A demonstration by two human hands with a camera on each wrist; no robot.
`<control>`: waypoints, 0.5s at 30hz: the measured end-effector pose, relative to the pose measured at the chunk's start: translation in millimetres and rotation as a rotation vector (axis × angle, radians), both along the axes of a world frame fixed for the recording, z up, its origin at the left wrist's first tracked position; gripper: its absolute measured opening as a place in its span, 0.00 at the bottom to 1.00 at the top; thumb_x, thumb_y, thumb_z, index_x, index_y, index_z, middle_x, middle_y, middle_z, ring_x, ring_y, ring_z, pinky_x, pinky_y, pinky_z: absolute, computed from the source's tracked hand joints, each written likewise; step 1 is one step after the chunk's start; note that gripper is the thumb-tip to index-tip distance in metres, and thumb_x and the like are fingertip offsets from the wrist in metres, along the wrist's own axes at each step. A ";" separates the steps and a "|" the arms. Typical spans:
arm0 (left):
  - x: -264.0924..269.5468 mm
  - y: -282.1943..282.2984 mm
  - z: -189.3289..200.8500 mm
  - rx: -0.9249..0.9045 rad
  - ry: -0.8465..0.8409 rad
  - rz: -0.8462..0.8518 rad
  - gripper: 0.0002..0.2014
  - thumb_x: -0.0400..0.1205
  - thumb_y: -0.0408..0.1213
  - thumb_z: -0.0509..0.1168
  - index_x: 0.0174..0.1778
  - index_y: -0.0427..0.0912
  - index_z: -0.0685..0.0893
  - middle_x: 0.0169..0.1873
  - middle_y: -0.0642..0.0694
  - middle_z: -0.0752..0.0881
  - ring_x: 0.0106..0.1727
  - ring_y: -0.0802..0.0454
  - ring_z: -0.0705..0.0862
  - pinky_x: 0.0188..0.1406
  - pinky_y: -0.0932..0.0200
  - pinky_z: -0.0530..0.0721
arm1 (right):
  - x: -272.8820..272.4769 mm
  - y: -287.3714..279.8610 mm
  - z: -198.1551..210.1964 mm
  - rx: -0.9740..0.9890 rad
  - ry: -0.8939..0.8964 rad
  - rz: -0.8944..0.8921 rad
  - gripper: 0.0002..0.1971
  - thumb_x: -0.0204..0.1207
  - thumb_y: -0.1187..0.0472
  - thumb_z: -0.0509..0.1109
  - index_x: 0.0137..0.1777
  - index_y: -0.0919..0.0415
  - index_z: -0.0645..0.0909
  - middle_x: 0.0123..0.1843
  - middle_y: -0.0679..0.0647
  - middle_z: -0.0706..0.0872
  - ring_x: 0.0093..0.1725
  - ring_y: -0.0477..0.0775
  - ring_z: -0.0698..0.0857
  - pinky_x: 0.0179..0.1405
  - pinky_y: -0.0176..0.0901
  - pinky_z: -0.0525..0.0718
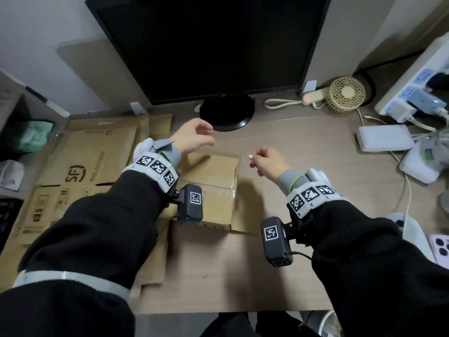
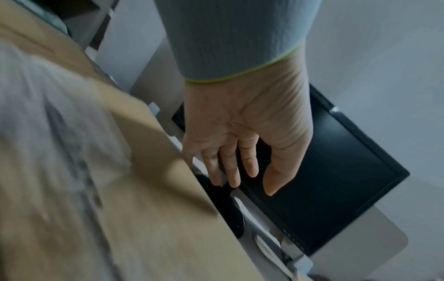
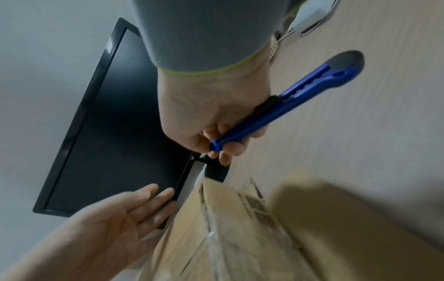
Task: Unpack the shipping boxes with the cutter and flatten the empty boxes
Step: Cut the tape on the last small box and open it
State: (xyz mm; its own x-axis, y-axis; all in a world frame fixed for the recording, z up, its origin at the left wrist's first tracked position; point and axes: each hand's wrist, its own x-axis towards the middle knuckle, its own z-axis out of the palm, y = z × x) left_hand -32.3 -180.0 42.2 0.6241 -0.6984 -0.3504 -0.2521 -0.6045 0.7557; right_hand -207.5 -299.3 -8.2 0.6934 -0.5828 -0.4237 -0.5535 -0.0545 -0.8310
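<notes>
The shipping box (image 1: pixel 209 188) lies on the desk (image 1: pixel 291 147) directly in front of the monitor (image 1: pixel 209 45), on the near side of the monitor's round stand. It is still closed, and a strip of clear tape runs over its top along the middle seam. In the head view the long axis of the box goes from the monitor toward the person, and the seam seems to follow the same direction.

The right hand (image 1: pixel 266 161) hovers just beside the right edge of the box, at the end nearer to the monitor. Its fingers are curled around the blue cutter (image 3: pixel 283 106). The front end of the cutter comes out between the fingers toward the monitor, and the black tail end points back past the wrist. Whether the blade is pushed out I cannot tell.

The left hand (image 1: pixel 194 139) is above the far end of the box, between the box and the monitor stand. The fingers are loosely bent, the palm is empty, and it touches nothing.

I judge that the right hand is the nearer one to the taped seam, so the cutter needs only a short move to the left and down to meet the tape at the monitor end. The left hand is well placed to press the box steady.

To the left of the monitor, flattened cardboard (image 1: pixel 92 166) lies on the desk.
</notes>
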 end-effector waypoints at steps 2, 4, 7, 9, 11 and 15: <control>11.8 28.7 8.6 0.030 -0.084 0.048 0.15 0.76 0.33 0.74 0.55 0.44 0.78 0.56 0.48 0.80 0.60 0.51 0.79 0.61 0.59 0.74 | 13.7 5.2 3.8 -0.053 -0.009 -0.003 0.10 0.80 0.62 0.63 0.36 0.54 0.74 0.46 0.60 0.87 0.37 0.57 0.77 0.46 0.44 0.77; 21.3 60.3 11.2 0.117 -0.136 0.059 0.26 0.72 0.41 0.78 0.63 0.42 0.77 0.61 0.47 0.78 0.64 0.53 0.76 0.67 0.58 0.72 | 27.2 10.3 9.6 -0.115 -0.029 0.009 0.05 0.79 0.60 0.65 0.41 0.54 0.77 0.53 0.59 0.87 0.48 0.59 0.81 0.58 0.48 0.79; 23.4 103.4 11.7 0.313 -0.099 -0.049 0.51 0.58 0.54 0.81 0.76 0.43 0.68 0.75 0.45 0.71 0.76 0.47 0.70 0.78 0.52 0.66 | 48.4 19.4 21.7 -0.197 -0.019 0.056 0.03 0.77 0.60 0.66 0.47 0.50 0.78 0.48 0.51 0.83 0.54 0.56 0.82 0.61 0.47 0.78; 20.0 117.8 9.3 0.361 0.021 -0.089 0.62 0.56 0.51 0.82 0.83 0.44 0.54 0.82 0.45 0.61 0.81 0.47 0.62 0.79 0.54 0.61 | 59.3 21.6 28.2 -0.264 0.034 0.104 0.07 0.77 0.58 0.65 0.54 0.52 0.80 0.49 0.50 0.83 0.54 0.55 0.82 0.59 0.45 0.78; 18.7 133.2 4.8 0.396 0.064 -0.031 0.65 0.60 0.47 0.84 0.84 0.47 0.44 0.82 0.43 0.58 0.81 0.46 0.61 0.79 0.54 0.62 | 74.8 30.8 33.9 -0.317 0.114 0.202 0.10 0.78 0.57 0.63 0.57 0.55 0.80 0.55 0.53 0.84 0.57 0.59 0.82 0.57 0.46 0.79; 19.5 139.1 -7.6 0.430 -0.012 0.018 0.51 0.66 0.49 0.81 0.81 0.43 0.61 0.73 0.45 0.75 0.65 0.52 0.76 0.63 0.59 0.76 | 84.5 37.0 39.5 -0.379 0.330 0.347 0.12 0.76 0.56 0.64 0.55 0.60 0.81 0.56 0.60 0.85 0.54 0.63 0.82 0.47 0.44 0.76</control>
State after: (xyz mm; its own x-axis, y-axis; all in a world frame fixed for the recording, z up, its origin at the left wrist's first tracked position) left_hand -12.9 -40.9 34.6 0.6404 -0.4796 -0.5999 -0.2459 -0.8680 0.4314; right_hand -123.0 -262.3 31.3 0.7372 -0.4991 -0.4555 -0.6756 -0.5360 -0.5061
